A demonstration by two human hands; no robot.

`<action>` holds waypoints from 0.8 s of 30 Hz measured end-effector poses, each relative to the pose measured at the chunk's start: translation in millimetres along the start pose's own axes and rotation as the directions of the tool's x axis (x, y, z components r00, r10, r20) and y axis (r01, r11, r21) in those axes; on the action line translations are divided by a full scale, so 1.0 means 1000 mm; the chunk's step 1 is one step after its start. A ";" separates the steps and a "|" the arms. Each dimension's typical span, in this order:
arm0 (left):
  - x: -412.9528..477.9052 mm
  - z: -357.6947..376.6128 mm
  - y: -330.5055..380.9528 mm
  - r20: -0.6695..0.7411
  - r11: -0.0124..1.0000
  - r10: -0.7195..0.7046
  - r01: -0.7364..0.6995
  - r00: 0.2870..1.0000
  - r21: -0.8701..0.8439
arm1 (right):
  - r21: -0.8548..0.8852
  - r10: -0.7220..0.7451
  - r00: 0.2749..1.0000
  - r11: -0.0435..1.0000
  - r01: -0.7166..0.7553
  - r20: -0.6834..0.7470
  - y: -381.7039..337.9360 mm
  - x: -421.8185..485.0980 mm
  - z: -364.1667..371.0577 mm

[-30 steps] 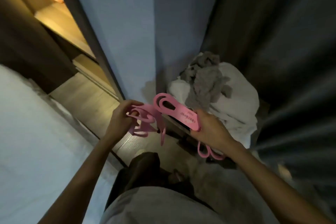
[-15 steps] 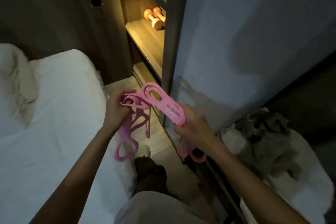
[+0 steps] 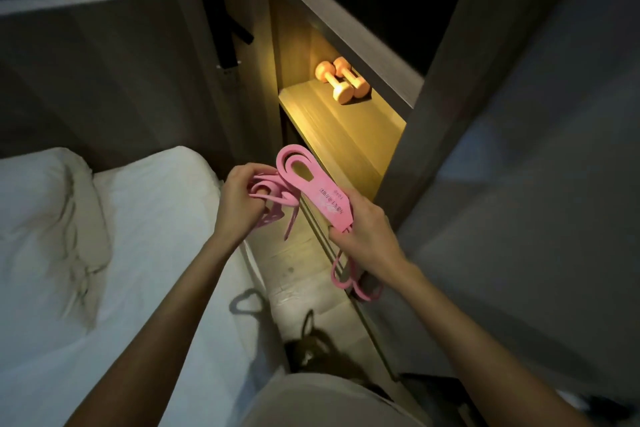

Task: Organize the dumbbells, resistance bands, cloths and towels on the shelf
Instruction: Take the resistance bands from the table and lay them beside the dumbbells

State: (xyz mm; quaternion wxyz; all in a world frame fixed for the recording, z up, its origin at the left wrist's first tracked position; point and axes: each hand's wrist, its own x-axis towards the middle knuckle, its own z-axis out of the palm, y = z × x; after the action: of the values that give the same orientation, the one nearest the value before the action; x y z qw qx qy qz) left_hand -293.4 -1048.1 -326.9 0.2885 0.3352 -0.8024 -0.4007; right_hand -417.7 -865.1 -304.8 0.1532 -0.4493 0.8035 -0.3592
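Two dumbbells (image 3: 341, 80) already sit at the back of the lit shelf (image 3: 332, 128), while pink bands (image 3: 313, 191) remain off it, just in front, with left hand (image 3: 239, 198) and right hand (image 3: 363, 236) fingers clamped on them; no cloths or towels in view

Dim room, white bed (image 3: 145, 253) left, warm-lit wooden shelf niche (image 3: 343, 125), grey wardrobe door (image 3: 536, 184) right

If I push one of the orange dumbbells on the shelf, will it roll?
Probably yes: the orange dumbbells have round ends and lie on their sides on the flat shelf. They look small, so perhaps light. Lying side by side, one may bump the other.
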 end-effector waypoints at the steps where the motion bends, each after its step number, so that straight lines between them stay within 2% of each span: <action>1: 0.010 0.000 -0.001 -0.017 1.000 -0.013 0.012 1.000 -0.015 | 0.008 -0.009 1.000 1.000 0.009 -0.003 -0.002 0.011 0.002; 5: 0.038 0.006 -0.004 -0.056 1.000 -0.006 0.007 0.998 0.025 | 0.008 -0.039 0.999 0.999 0.039 -0.004 0.003 0.045 0.007; 12: 0.080 0.033 -0.017 -0.013 0.999 -0.039 0.039 0.999 0.009 | 0.071 -0.003 1.000 0.997 0.003 -0.006 0.026 0.093 0.009; 20: 0.161 0.061 -0.024 0.120 1.000 -0.018 0.017 0.993 0.008 | 0.127 0.200 0.979 0.972 -0.196 -0.023 0.058 0.161 0.031; 24: 0.222 0.078 -0.046 0.243 1.000 0.002 -0.005 0.970 0.011 | 0.164 0.296 0.952 0.946 -0.281 -0.080 0.067 0.206 0.044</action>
State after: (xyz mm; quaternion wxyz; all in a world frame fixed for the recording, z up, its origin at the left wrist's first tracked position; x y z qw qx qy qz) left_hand -471.6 -1204.5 -362.4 0.1868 0.2838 -0.8347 -0.4335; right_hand -547.2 -1033.5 -367.8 0.1957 -0.2948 0.8381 -0.4151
